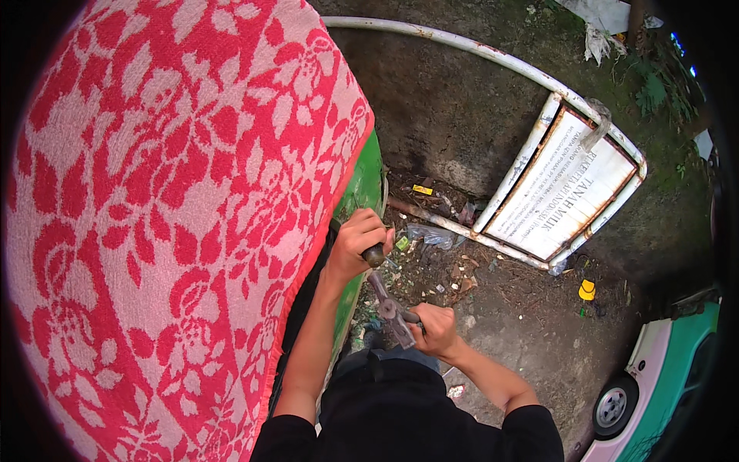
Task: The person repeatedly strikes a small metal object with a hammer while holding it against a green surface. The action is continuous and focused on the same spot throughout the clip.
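My left hand (359, 240) is closed round a tool with a dark rounded handle (374, 255), held against the green body panel (365, 179). The tool's far end is hidden by my fingers and the panel. Just below and to the right, my right hand (437, 329) grips a hammer (389, 309) by its dark handle. The worn metal hammer head sits a short way from the end of the tool's handle and looks apart from it. A red and pink floral cloth (185, 200) drapes over the green body on the left.
A rusty white-framed sign (566, 189) leans on the far right, its curved white pipe (462, 46) arching over. Litter and a yellow scrap (586, 290) lie on the dirt ground (516, 339). A green and pale pink vehicle (654, 377) stands at lower right.
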`<state>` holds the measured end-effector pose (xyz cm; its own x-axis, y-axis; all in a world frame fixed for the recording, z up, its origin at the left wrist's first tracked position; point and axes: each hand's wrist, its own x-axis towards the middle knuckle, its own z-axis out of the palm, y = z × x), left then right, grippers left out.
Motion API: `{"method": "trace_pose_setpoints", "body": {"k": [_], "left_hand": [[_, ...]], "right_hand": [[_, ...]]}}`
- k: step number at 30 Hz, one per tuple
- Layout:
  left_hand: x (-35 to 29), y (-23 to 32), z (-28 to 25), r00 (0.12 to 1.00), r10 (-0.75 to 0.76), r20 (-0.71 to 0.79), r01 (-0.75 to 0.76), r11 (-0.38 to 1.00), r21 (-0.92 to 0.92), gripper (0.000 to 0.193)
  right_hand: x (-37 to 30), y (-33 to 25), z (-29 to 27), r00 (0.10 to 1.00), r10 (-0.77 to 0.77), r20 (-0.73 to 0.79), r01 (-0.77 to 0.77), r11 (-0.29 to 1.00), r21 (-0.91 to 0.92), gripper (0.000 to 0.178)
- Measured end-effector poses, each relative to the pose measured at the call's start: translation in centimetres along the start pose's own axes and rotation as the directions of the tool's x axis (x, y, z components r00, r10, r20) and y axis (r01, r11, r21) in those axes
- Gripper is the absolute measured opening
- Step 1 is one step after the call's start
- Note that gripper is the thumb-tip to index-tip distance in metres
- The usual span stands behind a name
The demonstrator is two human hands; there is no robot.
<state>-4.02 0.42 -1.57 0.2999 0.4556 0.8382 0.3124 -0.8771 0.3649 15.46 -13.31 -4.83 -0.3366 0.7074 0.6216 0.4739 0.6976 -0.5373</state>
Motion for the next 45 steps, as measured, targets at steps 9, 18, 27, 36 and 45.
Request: {"method": "trace_pose_setpoints", "body": {"k": [9, 18, 27, 36, 45], "left_hand": [[-0.3, -0.1, -0.1, 1.0, 0.009, 0.0, -0.009, 1.0, -0.017, 0.028], [-1.2, -0.8, 0.7, 0.998, -0.063, 0.004, 0.063, 0.997, -0.049, 0.023], [0.2, 0.3, 1.8, 1.0, -0.015, 0.019, 0.014, 0.999, 0.038, 0.025], [1.4, 0.7, 3.6, 0.992, -0.12, 0.043, 0.113, 0.983, 0.144, 0.019], [4.6, 0.4, 5.1, 0.928, -0.276, 0.249, 0.209, 0.942, 0.263, 0.041]], "right_hand": [[0.4, 0.2, -0.5, 0.998, 0.047, 0.049, -0.043, 0.996, -0.072, 0.02], [0.5, -0.2, -0.4, 0.99, 0.129, 0.047, -0.126, 0.99, -0.065, 0.016], [-1.5, 0.3, -0.4, 0.921, 0.384, -0.067, -0.375, 0.919, 0.118, 0.016], [-1.1, 0.9, 0.1, 0.743, 0.661, -0.103, -0.553, 0.694, 0.462, 0.037], [0.7, 5.9, -1.9, 0.666, 0.743, -0.059, -0.507, 0.51, 0.695, 0.043]]}}
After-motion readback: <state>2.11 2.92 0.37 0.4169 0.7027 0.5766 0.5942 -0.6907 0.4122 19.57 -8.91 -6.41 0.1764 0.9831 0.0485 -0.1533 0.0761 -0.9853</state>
